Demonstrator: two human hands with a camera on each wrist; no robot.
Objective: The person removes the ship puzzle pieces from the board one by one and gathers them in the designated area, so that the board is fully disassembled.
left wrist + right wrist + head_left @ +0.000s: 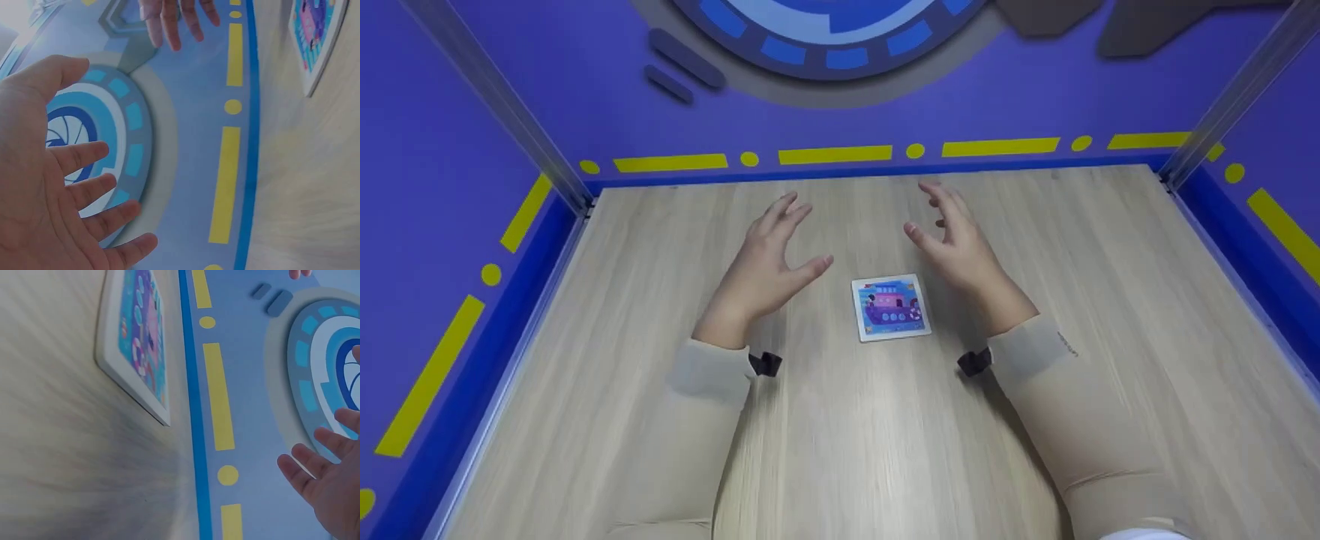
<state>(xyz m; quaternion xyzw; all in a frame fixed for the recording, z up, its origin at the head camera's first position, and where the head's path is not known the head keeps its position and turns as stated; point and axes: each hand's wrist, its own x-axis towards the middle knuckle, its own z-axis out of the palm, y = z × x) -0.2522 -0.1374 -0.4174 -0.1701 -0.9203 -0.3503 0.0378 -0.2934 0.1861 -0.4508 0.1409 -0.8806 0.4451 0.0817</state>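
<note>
My left hand [765, 262] and right hand [960, 244] are released—fingers apart, grasping nothing. The picture board [891, 308] lies flat on the table [840, 442] between them, nearer the right. Caution: the board sits low, so fingertips may slip over its edge; an uneven push may skew it. The black clips [766, 364] at my cuffs may snag. Limit of reach—the blue wall [855, 124] beyond the table.

Left hand [765, 266]: raised, palm [28, 191] inward, fingers [112, 219] spread, thumb [810, 274] angled rightward
Right hand [964, 247]: raised, palm facing the left one, fingers slightly bent, thumb apart
Sleeved arms [690, 442]: both stretched forward, hands well apart
</note>
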